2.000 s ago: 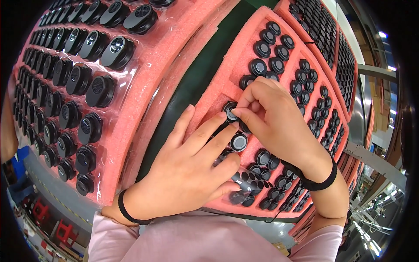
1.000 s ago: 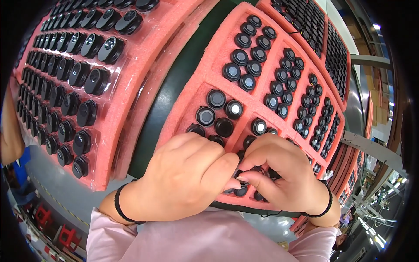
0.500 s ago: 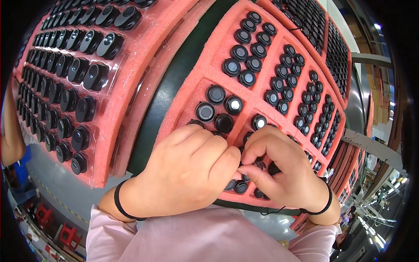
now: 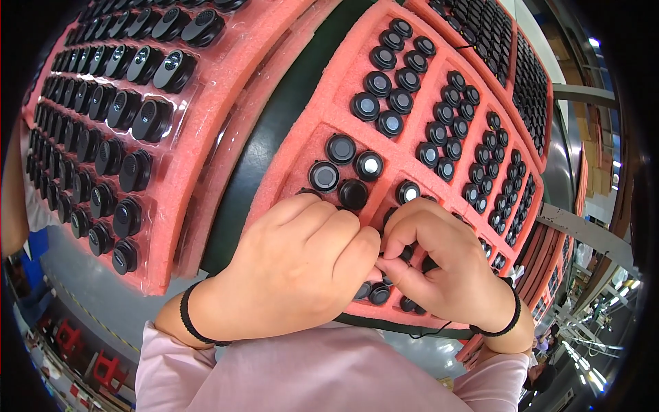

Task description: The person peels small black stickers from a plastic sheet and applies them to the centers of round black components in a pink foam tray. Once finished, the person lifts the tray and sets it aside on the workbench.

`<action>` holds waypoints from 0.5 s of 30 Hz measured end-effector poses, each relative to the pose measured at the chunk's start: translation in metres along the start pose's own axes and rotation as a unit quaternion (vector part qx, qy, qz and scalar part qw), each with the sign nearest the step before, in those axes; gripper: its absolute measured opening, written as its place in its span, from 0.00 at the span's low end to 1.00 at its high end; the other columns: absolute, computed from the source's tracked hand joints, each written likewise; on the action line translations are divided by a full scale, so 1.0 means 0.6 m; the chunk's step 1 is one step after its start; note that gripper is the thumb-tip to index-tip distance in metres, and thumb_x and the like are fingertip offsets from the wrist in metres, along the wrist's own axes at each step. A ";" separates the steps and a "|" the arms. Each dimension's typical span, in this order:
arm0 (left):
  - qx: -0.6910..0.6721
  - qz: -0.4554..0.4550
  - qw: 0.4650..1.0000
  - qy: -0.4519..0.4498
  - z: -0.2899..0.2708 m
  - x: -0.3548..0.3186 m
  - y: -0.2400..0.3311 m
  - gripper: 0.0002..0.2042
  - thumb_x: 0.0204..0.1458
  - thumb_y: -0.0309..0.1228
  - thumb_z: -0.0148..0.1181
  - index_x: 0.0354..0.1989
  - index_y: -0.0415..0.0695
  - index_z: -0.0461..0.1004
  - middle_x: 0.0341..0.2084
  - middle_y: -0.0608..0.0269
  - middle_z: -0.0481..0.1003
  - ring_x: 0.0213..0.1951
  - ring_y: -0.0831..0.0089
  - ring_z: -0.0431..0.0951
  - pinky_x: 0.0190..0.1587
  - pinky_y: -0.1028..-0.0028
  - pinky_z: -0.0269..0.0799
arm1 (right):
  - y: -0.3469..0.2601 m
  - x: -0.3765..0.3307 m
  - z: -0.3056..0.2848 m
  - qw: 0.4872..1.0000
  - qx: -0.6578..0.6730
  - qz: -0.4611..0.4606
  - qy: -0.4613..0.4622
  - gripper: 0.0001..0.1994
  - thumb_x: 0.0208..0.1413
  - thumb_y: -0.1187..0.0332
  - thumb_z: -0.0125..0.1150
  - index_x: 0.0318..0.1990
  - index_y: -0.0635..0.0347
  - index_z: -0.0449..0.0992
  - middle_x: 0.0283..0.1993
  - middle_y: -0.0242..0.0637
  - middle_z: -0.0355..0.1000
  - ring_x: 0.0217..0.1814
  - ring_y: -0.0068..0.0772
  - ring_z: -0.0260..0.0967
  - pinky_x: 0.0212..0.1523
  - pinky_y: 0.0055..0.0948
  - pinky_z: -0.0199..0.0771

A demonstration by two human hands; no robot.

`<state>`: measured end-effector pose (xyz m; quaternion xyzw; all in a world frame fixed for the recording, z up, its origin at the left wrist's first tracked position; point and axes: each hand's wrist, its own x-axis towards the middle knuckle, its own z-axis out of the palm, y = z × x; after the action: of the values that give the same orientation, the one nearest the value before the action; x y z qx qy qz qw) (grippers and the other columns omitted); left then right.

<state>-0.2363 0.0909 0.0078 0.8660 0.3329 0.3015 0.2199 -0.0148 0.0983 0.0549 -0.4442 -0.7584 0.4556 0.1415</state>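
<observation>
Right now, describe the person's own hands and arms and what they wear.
The left hand and right hand are ungloved. A thin black ribbed wristband circles the left wrist; a similar black band circles the right. Pale pink sleeves leave the wrists uncovered.

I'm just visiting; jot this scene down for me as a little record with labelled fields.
Left hand: fingers curled, back facing up; anything held is hidden
Right hand: thumb and forefinger tips brought together, close beside the left hand; no held item can be made out
Below the hands: pink foam tray with compartments of round black parts
To the left: rows of rounded black pieces in a clear plastic tray
Wrists: a black band on each
Lower left background: red stools
</observation>
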 end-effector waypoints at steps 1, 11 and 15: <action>-0.003 0.000 1.000 0.004 -0.001 0.000 0.000 0.19 0.48 0.42 0.70 0.41 0.40 0.76 0.29 0.60 0.72 0.30 0.59 0.73 0.34 0.61 0.71 | 0.000 0.001 0.001 1.000 0.000 -0.001 0.000 0.12 0.50 0.79 0.73 0.40 0.64 0.76 0.42 0.40 0.75 0.42 0.36 0.75 0.35 0.28 0.74; 0.000 -0.009 1.000 -0.003 -0.005 -0.004 -0.001 0.20 0.51 0.46 0.69 0.39 0.40 0.76 0.28 0.59 0.72 0.27 0.59 0.74 0.32 0.62 0.71 | -0.003 0.000 -0.001 1.000 0.001 0.004 -0.011 0.11 0.51 0.79 0.72 0.40 0.63 0.76 0.41 0.40 0.75 0.44 0.38 0.75 0.37 0.30 0.74; -0.022 -0.050 0.998 -0.010 0.001 -0.009 -0.006 0.19 0.54 0.46 0.67 0.37 0.40 0.75 0.26 0.59 0.73 0.26 0.57 0.75 0.31 0.62 0.70 | 0.002 0.002 -0.001 1.000 0.007 -0.014 -0.020 0.10 0.52 0.78 0.70 0.39 0.63 0.75 0.41 0.39 0.73 0.45 0.39 0.72 0.40 0.32 0.73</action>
<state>-0.2407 0.0897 0.0035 0.8460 0.3673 0.2887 0.2568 -0.0147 0.0999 0.0538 -0.4233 -0.7642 0.4673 0.1359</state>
